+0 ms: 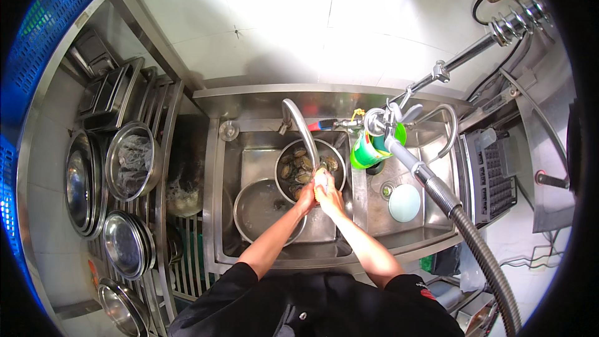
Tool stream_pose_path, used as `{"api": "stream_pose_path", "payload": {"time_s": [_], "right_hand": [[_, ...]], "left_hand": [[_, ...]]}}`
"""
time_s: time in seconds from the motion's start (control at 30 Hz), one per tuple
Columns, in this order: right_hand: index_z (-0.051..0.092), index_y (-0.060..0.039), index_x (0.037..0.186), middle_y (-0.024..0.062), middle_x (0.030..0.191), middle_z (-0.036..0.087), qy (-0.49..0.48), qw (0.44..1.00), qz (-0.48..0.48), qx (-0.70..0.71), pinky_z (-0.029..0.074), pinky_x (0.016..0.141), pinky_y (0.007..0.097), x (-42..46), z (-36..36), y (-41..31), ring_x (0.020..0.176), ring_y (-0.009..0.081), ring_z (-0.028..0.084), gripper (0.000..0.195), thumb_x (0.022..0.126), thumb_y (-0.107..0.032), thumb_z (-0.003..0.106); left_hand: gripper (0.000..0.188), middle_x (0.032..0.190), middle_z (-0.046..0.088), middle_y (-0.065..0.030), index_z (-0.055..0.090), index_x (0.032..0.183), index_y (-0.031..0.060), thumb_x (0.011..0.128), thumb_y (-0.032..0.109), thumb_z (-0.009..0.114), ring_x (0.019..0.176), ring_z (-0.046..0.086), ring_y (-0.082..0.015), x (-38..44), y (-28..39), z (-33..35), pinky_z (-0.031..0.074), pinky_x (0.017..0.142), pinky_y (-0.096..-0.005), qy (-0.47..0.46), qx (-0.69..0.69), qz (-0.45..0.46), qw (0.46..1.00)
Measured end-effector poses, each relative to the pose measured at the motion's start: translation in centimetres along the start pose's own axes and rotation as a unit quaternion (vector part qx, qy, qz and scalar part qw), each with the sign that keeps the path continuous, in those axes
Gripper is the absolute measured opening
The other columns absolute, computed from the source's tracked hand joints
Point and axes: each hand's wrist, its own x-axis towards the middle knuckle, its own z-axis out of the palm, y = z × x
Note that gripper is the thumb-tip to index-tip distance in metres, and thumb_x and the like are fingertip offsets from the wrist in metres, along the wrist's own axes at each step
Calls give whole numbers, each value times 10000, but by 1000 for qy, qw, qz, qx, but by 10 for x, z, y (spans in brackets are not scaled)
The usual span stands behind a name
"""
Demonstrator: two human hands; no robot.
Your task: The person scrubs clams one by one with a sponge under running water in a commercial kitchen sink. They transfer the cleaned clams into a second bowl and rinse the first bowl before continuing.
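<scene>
Both my hands meet under the curved metal faucet (pixel 302 124), over the near right part of a round metal bowl (pixel 277 182) of abalone-like shellfish (pixel 303 176). My left hand (pixel 306 198) is against the lower left side of a small yellowish and white object (pixel 321 180); its finger positions are partly hidden. My right hand (pixel 331 195) has its fingers closed around that object, which I cannot identify surely. Left of my hands, a wider metal basin (pixel 262 213) holds cloudy water, partly behind my left forearm. Both vessels are in the left sink basin (pixel 234 150).
A green container (pixel 362 152) stands on the divider between sinks. The right sink holds a pale round plate (pixel 404 202). A sprayer hose (pixel 475 238) crosses the right side. Metal bowls (pixel 124 243) and pans (pixel 110 96) fill the left rack. A dish rack (pixel 493 178) is far right.
</scene>
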Motion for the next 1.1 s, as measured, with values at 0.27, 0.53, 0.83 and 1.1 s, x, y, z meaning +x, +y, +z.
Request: {"api": "stream_pose_path", "payload": {"time_s": [0.27, 0.53, 0.83, 1.1], "right_hand": [[238, -318, 1385, 222, 982, 646, 22, 999, -24, -39, 487, 771, 507, 26, -1, 23, 873, 427, 626, 597, 861, -425, 504], [240, -301, 1397, 214, 998, 645, -8, 1000, 19, -8, 491, 759, 485, 29, -5, 8, 897, 428, 619, 597, 867, -407, 494], [229, -324, 1403, 231, 985, 643, 4, 999, -25, -25, 481, 770, 508, 27, 4, 6, 881, 439, 620, 597, 876, -373, 503], [211, -296, 1417, 201, 950, 653, 5, 999, -41, -27, 496, 711, 489, 46, 14, 35, 812, 410, 638, 611, 884, -373, 501]], "left_hand": [[335, 694, 516, 3, 515, 989, 132, 980, 410, 327, 503, 435, -109, 1, 16, 12, 365, 462, -257, -14, -57, -60, 996], [332, 697, 537, -26, 524, 934, 86, 972, 357, 336, 515, 473, -124, 20, 12, -5, 393, 450, -276, 4, -41, -46, 998], [371, 643, 519, -16, 522, 920, 94, 990, 384, 303, 467, 452, -105, 12, 31, -7, 400, 431, -267, -20, 20, -47, 998], [388, 757, 551, -1, 553, 1105, 145, 972, 436, 335, 523, 479, -103, 13, 14, -24, 430, 501, -259, -14, 34, -50, 998]]}}
